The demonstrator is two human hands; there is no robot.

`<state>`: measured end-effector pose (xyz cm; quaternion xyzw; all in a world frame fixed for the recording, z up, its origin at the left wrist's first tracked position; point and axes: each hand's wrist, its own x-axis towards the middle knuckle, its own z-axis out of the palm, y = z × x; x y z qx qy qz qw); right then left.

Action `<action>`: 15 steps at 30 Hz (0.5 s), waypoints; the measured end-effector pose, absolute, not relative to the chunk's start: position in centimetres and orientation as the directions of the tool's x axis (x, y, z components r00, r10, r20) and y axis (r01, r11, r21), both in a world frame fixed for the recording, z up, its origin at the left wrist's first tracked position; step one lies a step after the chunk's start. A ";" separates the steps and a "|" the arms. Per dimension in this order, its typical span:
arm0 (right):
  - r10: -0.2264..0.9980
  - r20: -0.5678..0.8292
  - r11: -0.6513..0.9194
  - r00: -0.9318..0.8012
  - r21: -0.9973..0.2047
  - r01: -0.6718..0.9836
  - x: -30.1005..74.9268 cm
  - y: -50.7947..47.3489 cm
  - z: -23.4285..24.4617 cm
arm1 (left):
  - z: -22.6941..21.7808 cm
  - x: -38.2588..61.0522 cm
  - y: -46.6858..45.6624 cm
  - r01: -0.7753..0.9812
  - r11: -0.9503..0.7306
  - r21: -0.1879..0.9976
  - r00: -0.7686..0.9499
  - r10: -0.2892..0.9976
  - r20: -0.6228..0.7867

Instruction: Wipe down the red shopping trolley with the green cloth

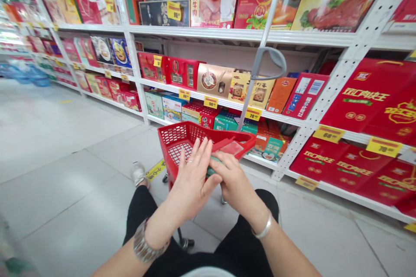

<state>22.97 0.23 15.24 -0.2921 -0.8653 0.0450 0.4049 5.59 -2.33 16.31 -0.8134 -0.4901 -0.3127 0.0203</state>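
A supermarket aisle with a pale tiled floor is lined by white shelves, which are stacked with red gift boxes. A red wheeled basket is seen at twelve o'clock of the hands, with its grey handle raised toward one o'clock. The left hand is held flat with its fingers spread. At its three o'clock, the right hand is closed on a small green item, which is mostly hidden, by the basket's near rim.
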 end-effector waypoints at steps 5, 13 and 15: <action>0.478 0.697 0.866 -0.535 -0.272 0.420 21.9 -0.2 15.1 | 14.9 3.2 -2.2 0.932 -0.318 0.171 0.165 0.796 0.582; 0.572 0.747 0.753 -0.338 -0.317 0.576 26.7 2.8 14.4 | 15.4 -2.1 -0.1 0.986 -0.163 0.048 0.121 0.873 0.472; 0.593 0.759 0.707 -0.270 -0.330 0.625 28.6 3.8 14.0 | 15.8 -3.4 0.5 0.988 -0.141 0.059 0.100 0.889 0.447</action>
